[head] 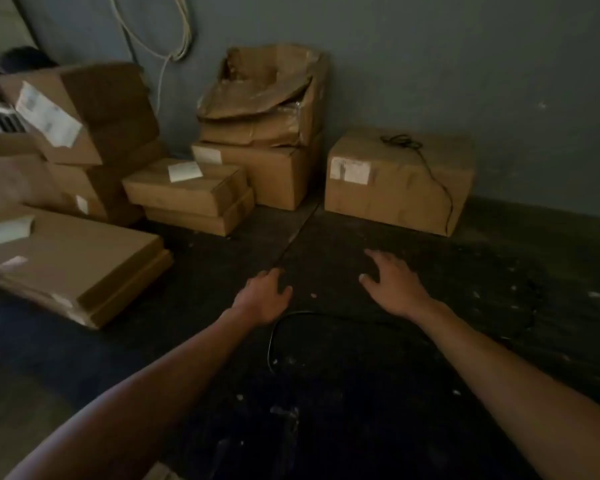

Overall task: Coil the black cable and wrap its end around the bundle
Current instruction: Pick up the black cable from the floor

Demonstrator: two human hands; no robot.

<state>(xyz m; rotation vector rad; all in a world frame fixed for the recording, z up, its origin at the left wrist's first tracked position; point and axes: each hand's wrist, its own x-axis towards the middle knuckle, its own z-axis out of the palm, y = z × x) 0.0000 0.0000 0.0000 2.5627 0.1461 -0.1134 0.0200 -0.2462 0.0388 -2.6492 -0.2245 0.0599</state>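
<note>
The coiling has not begun. The black cable (438, 183) lies loose: its far part sits on a cardboard box (399, 181) to the right, drops down the box's side, then curves across the dark floor (326, 393) near the arms. The left hand (265, 296) and right hand (392, 285) hover open above the floor, fingers spread, each grip empty. The cable looks thin and limp.
</note>
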